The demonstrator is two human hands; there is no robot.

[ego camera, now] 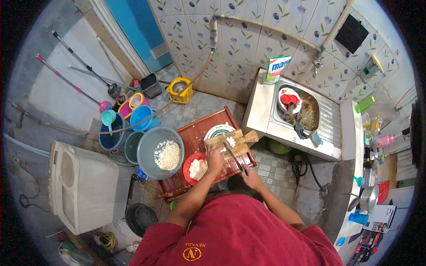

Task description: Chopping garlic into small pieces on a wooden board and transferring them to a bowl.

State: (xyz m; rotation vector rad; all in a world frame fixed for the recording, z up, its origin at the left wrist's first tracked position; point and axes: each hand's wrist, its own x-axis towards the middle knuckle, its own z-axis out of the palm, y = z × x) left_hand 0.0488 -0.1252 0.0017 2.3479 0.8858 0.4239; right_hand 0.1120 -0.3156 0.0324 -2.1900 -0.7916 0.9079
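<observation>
My right hand (252,179) grips the dark handle of a kitchen knife (234,156), its blade slanting across a wooden cutting board (213,141). Bent over the board's near left part, my left hand (215,160) has its fingertips on a small white food piece (223,150). Beyond the blade lie more cut white pieces (230,142). The board rests over a round white lid or container (218,128), which it partly covers. Left of my left hand, a red bowl (185,175) holds larger white chunks (198,169). A grey basin (143,149) contains many small diced white pieces (168,155).
Everything central stands on or beside a low reddish wooden table (189,136). Buckets (109,146) and a hose (166,109) are at the left. At the right is a steel sink (327,116) with dishes, a sponge (315,138) and a detergent pouch (277,69).
</observation>
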